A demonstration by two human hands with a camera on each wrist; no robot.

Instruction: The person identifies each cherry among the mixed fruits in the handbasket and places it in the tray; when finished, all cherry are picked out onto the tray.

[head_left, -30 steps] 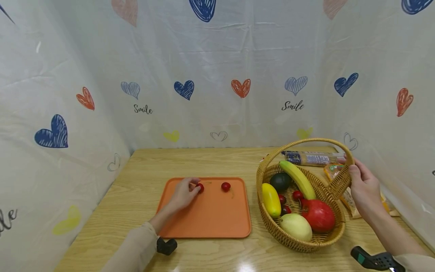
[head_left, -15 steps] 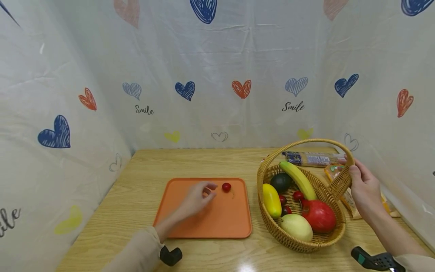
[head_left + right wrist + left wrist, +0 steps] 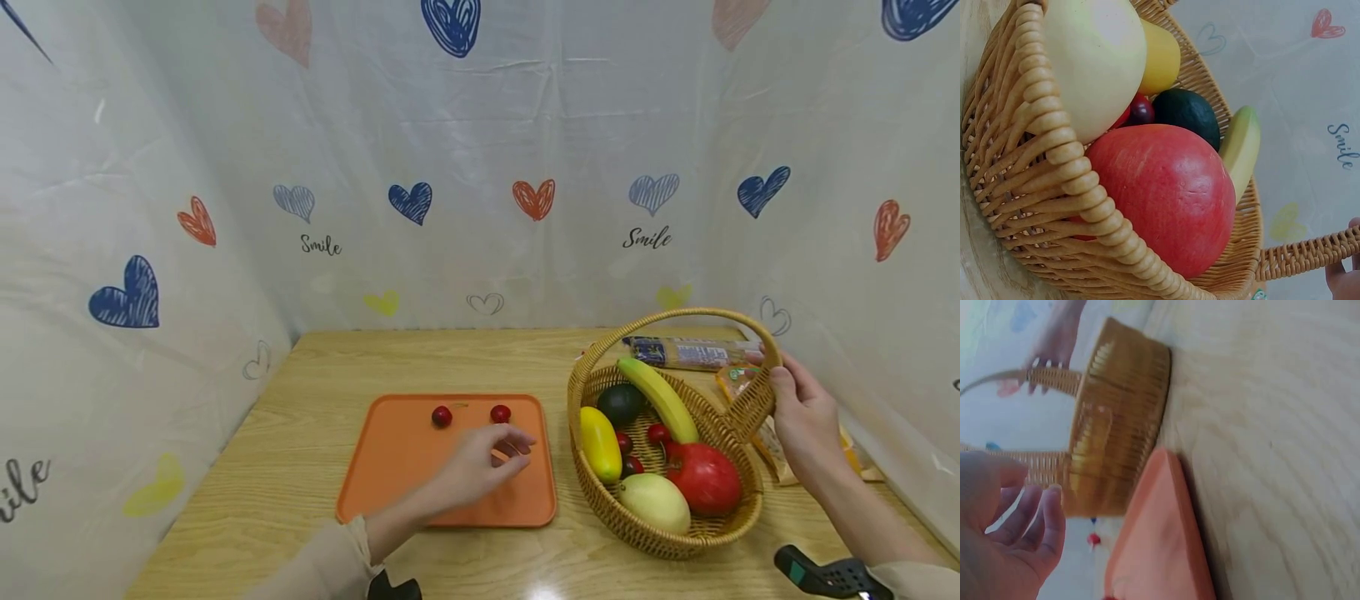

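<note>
My left hand (image 3: 476, 467) hovers over the orange tray (image 3: 393, 475), its fingers loosely bent with nothing between them. Just beyond its fingers lies a red cherry (image 3: 500, 413), partly covered by the hand; a second, darker cherry (image 3: 442, 417) with a stem sits to its left on the tray. At the right, my right hand (image 3: 806, 412) grips the handle (image 3: 771, 350) of a wicker basket (image 3: 637, 533). Inside are a banana (image 3: 660, 398), a dark avocado (image 3: 619, 404), a yellow oblong fruit (image 3: 600, 443), a large red fruit (image 3: 1163, 194), a pale green fruit (image 3: 1094, 62) and several cherries (image 3: 657, 432).
Behind the basket lies a long clear package with a blue label (image 3: 697, 352). An orange and clear packet (image 3: 738, 379) is partly hidden by the basket and right hand. A white curtain with printed hearts (image 3: 480, 250) encloses the wooden table (image 3: 300, 433).
The left hand has let go of the left cherry, leaving it on the tray, and moved right and nearer to the front, toward the basket. The right hand stays on the handle.
</note>
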